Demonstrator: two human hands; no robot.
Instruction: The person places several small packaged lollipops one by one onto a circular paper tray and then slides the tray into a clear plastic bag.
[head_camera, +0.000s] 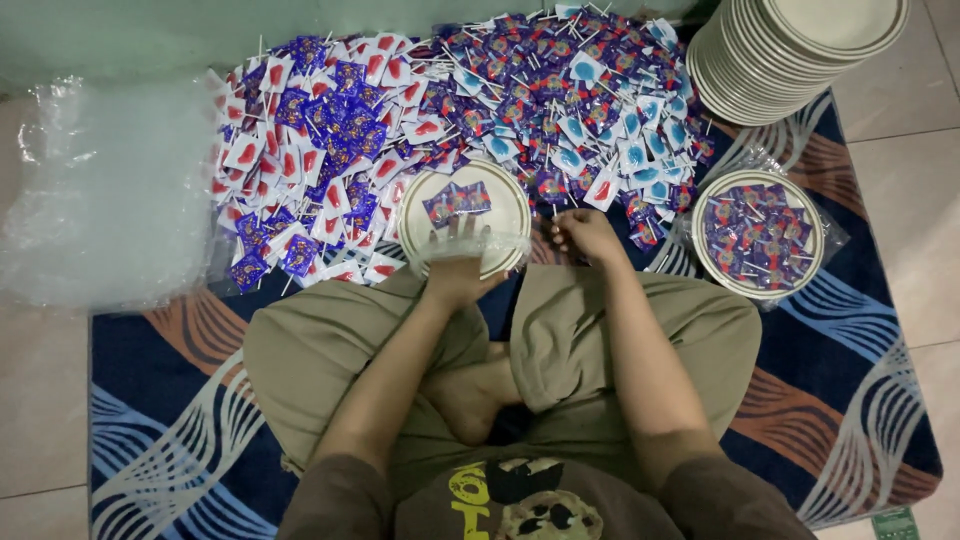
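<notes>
I sit cross-legged on a patterned mat. My left hand (456, 268) grips the near rim of a round cream plate (505, 205) through a clear plastic bag (470, 248); a few wrapped lollipops (458, 199) lie on the plate. My right hand (584, 234) is just right of the plate, fingers curled around what looks like a wrapped lollipop. Beyond the plate spreads a big heap of wrapped lollipops (450, 100) in red, purple and blue wrappers.
A filled plate of lollipops inside a clear bag (757, 234) rests at my right. A tall stack of cream plates (790, 50) stands at the far right. Clear plastic bags (100, 200) are piled at the left. Blue and orange mat (850, 360) covers tiled floor.
</notes>
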